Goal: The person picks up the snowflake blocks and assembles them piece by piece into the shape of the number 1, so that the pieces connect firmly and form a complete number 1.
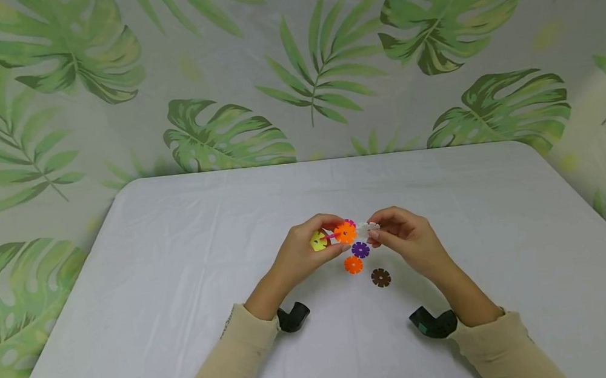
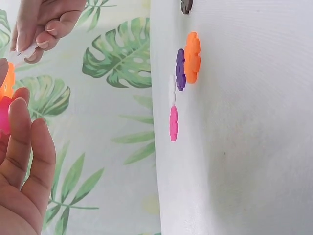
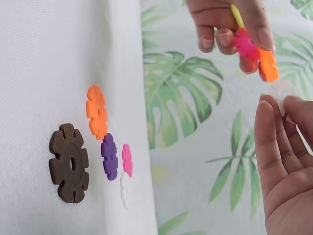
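My left hand (image 1: pixel 300 247) grips a joined chain of notched plastic discs: a yellow disc (image 1: pixel 318 241), a pink disc (image 3: pixel 246 45) and an orange disc (image 1: pixel 345 233). My right hand (image 1: pixel 410 236) pinches a white notched disc (image 3: pixel 282 92) between thumb and fingertips. In the right wrist view, that white disc lies just below the orange end of the chain. Both hands are raised over the table. Fingers partly hide the chain and the white disc.
Loose on the white-covered table (image 1: pixel 180 274) lie an orange disc (image 1: pixel 353 264), a purple disc (image 1: pixel 360 250), a brown disc (image 1: pixel 381 277), a pink disc (image 3: pixel 127 160) and a white disc (image 3: pixel 124 191). A leaf-patterned cloth (image 1: pixel 331 137) hangs behind the table.
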The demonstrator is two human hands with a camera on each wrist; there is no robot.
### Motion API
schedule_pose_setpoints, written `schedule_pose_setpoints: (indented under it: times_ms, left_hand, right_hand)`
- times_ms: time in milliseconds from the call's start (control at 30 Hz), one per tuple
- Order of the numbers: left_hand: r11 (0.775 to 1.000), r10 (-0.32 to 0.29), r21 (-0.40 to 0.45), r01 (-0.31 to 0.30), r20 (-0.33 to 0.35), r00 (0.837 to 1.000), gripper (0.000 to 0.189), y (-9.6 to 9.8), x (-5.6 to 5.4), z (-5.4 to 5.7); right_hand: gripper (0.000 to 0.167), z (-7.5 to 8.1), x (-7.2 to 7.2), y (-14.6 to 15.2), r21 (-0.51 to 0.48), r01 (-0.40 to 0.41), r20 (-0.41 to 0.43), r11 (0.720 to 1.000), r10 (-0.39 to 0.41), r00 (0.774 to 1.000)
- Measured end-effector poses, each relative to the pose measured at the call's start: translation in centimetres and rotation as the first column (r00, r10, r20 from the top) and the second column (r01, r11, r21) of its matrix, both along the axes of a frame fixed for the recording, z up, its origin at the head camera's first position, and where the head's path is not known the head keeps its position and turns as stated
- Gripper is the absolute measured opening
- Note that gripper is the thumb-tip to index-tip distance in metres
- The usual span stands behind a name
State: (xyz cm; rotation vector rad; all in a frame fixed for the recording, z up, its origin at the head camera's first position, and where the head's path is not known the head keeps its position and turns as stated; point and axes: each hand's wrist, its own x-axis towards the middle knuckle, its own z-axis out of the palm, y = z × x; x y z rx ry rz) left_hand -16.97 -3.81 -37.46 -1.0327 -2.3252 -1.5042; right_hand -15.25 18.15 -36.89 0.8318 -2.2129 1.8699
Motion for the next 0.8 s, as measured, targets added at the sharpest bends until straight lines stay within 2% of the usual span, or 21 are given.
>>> schedule_pose_setpoints:
  times_ms: [300,500,633,700,800]
  left_hand:
    - [1.000,-0.014,0.003,0.014,0.013,1.000,0.038,0.1,0.0,0.0]
    - [0.999,-0.047,0.024,0.046,0.035,0.998,0.038,0.2,0.2,0.1]
    - [0.999,-0.046,0.029,0.045,0.046,0.998,0.039,0.2,0.3,0.2]
    - [0.999,-0.045,0.032,0.044,0.047,0.998,0.039,0.2,0.4,0.5]
    - [0.998,-0.049,0.035,0.048,0.040,0.998,0.038,0.2,1.2,1.8]
  right_hand:
    - [0.018,-0.1,0.1,-0.1,0.011,0.018,-0.028,1.000,-0.018,0.999]
    - [0.016,-0.1,0.1,-0.1,0.016,-0.016,-0.023,1.000,0.017,1.000]
    - [0.015,0.0,0.1,-0.2,0.000,-0.033,-0.031,0.999,0.033,0.999]
    - [0.015,0.1,0.2,-0.2,-0.012,-0.047,-0.042,0.999,0.046,0.998]
    - [0.015,0.1,0.2,-0.3,-0.025,-0.066,-0.067,0.998,0.064,0.996]
